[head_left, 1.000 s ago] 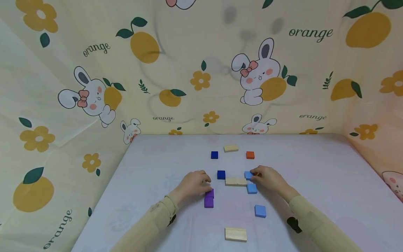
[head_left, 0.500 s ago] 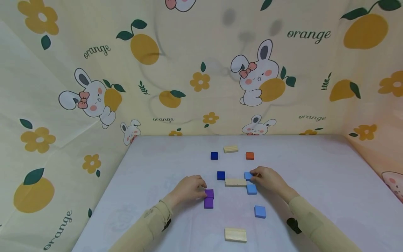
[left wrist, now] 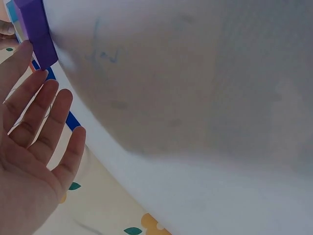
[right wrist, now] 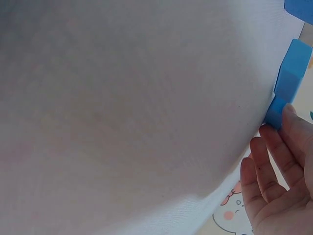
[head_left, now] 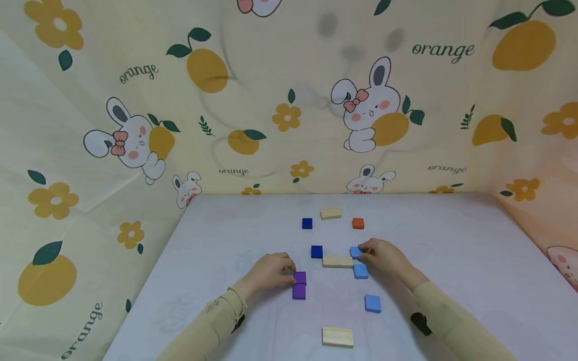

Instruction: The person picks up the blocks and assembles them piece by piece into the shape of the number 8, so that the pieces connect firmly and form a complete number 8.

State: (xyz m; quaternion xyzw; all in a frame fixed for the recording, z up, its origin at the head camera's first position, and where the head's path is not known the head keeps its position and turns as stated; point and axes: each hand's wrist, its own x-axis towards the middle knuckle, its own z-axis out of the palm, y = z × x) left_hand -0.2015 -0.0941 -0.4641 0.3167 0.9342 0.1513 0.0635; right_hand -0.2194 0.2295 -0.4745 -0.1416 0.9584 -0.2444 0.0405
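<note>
Two purple blocks (head_left: 299, 292) lie end to end left of the middle. My left hand (head_left: 269, 271) is at the farther purple block (head_left: 300, 277), its thumb and index fingertip pinching the near-left corner of it in the left wrist view; the other fingers (left wrist: 58, 107) stay spread and apart from it. With thumb and index finger, my right hand (head_left: 386, 255) pinches a small light blue block (head_left: 355, 251). Just nearer lies a second light blue block (head_left: 360, 272). Between the hands is a long pale wooden block (head_left: 337, 261), its right end close to both light blue blocks.
A dark blue block (head_left: 316, 251) sits at the wooden block's left end. Farther back are another dark blue block (head_left: 307, 223), an orange block (head_left: 358, 223) and a wooden block (head_left: 331, 214). Nearer lie a light blue block (head_left: 373, 303) and a wooden block (head_left: 337, 337).
My left hand has drawn back slightly left and nearer, from over the farther purple block to its left side. The right hand keeps its pinch on the light blue block.
</note>
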